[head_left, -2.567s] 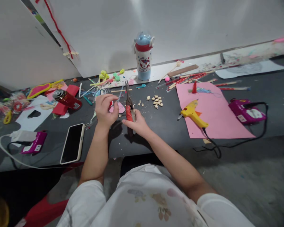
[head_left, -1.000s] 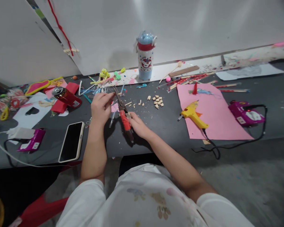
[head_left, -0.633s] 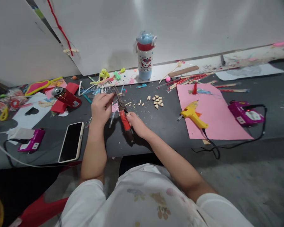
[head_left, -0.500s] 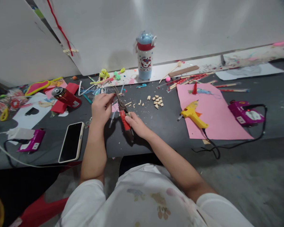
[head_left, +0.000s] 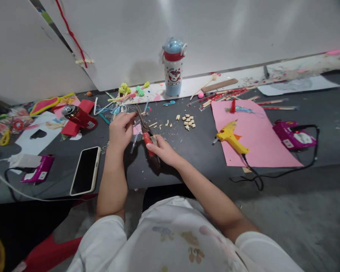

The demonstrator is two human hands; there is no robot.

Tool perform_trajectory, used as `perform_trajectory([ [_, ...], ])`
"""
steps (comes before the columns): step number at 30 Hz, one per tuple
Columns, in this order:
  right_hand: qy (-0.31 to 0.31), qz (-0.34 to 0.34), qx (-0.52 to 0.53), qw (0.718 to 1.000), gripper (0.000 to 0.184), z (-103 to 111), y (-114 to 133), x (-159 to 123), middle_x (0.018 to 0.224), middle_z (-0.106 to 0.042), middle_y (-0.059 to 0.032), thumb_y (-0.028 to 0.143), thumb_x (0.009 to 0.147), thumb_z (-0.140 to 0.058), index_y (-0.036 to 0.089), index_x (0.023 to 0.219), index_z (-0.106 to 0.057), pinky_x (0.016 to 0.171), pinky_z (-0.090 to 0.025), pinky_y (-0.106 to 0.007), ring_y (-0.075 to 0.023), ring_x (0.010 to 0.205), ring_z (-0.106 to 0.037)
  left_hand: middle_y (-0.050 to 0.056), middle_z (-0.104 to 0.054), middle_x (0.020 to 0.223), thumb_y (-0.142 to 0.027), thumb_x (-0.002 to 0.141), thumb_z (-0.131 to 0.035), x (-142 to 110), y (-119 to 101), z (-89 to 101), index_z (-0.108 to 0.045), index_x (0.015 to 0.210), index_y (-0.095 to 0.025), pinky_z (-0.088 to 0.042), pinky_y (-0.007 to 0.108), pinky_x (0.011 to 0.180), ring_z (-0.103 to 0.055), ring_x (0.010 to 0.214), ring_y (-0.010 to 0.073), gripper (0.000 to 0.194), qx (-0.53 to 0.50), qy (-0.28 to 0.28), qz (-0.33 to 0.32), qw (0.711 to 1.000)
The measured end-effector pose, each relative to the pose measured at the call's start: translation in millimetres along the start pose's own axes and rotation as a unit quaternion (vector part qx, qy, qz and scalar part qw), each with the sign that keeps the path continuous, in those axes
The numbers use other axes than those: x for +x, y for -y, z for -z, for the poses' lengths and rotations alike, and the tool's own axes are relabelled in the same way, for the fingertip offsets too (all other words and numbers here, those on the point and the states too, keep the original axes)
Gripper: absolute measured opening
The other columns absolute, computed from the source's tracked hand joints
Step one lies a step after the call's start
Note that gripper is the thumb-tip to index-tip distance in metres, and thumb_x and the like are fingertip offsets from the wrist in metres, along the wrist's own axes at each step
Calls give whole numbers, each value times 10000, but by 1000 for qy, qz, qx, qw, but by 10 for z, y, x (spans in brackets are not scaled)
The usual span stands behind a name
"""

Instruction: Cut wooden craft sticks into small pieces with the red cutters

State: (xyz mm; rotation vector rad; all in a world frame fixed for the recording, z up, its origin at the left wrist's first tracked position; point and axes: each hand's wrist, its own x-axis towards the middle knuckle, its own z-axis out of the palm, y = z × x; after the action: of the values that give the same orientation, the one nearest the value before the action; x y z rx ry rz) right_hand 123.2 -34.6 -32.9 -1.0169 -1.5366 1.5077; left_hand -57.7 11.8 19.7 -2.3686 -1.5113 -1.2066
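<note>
My right hand [head_left: 164, 150] is wrapped round the red handles of a pair of pliers [head_left: 146, 133], which points up and to the left. My left hand [head_left: 120, 130] is closed in a pinch at the tip of the pliers' jaws; what it holds is hidden behind the fingers. A pink piece [head_left: 137, 129] and a thin clear strip [head_left: 134, 142] lie on the table beside the jaws. Just right of the pliers are small stick bits [head_left: 153, 124]. Further right sits a loose group of short pale wooden pieces [head_left: 189, 121].
A drinking bottle [head_left: 173, 71] stands at the back. On the right, a yellow glue gun [head_left: 232, 138] rests on pink paper [head_left: 260, 139], beside a purple power strip [head_left: 294, 135]. A phone [head_left: 85, 170] and a tilted red can [head_left: 79, 117] are on the left.
Since the first frame, my left hand has moved slightly left and closed at the jaw tip, and the pliers have tilted left. Lately only my right thumb has shifted across the handle.
</note>
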Motion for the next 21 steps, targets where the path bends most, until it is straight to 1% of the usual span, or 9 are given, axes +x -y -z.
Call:
perform_trajectory([
  [8,9,-12,-31,999,566,24,85,-41,795,-488,30,567,655,-696,183,983,-439,643,-384,-279,-126,687,-481,44,-667,912,-203,867,-457,-13,14,5,-667,1069,-210,-451,297,800,-603,892,179,291,26,15,9,1000],
  [12,7,-5,-21,1000,493,20,98,-43,766,-496,38,519,686,-680,186,962,-442,643,-385,-279,-125,676,-485,58,-660,913,-262,905,-443,-3,-42,0,-662,1057,-207,-439,316,826,-590,906,190,273,44,13,5,999],
  [14,-4,-8,-6,1000,476,12,90,-36,775,-510,33,517,696,-670,188,959,-447,664,-399,-287,-131,694,-501,74,-648,983,-318,914,-453,5,-97,-3,-646,1069,-209,-420,343,885,-573,966,203,270,58,-18,12,998],
  [16,-21,-16,18,1000,479,4,65,-23,803,-527,22,523,700,-662,188,971,-455,694,-414,-296,-139,726,-518,87,-630,1013,-377,904,-476,9,-151,-4,-635,1032,-198,-404,365,923,-557,995,212,272,66,-74,31,995],
  [17,-32,-18,27,999,480,2,47,-13,824,-535,15,529,704,-657,187,978,-461,714,-420,-300,-143,749,-526,86,-628,970,-409,900,-480,10,-173,-3,-636,974,-190,-410,365,910,-560,963,209,279,60,-97,45,992],
  [18,-44,-19,33,998,481,1,27,-3,845,-541,8,536,708,-650,187,985,-469,734,-425,-304,-147,775,-532,77,-626,890,-443,898,-475,10,-190,-3,-634,894,-183,-427,353,871,-569,894,199,305,42,-101,63,992],
  [19,-57,-20,36,998,483,1,6,7,864,-545,2,542,713,-644,186,992,-476,753,-428,-306,-152,799,-536,62,-616,802,-481,897,-461,9,-202,-5,-625,818,-180,-445,335,813,-572,808,182,351,9,-80,83,993],
  [20,-68,-19,35,997,482,3,-14,18,873,-548,-2,545,717,-639,185,997,-483,764,-432,-308,-155,816,-538,50,-607,740,-522,892,-448,8,-212,-10,-617,775,-178,-457,315,752,-568,731,166,400,-40,-32,104,993],
  [21,-73,-18,33,997,476,6,-32,27,873,-550,-4,546,724,-633,185,1001,-489,768,-436,-308,-157,821,-540,44,-610,718,-567,877,-445,7,-219,-20,-620,769,-176,-464,298,702,-567,685,156,442,-98,35,122,987],
])
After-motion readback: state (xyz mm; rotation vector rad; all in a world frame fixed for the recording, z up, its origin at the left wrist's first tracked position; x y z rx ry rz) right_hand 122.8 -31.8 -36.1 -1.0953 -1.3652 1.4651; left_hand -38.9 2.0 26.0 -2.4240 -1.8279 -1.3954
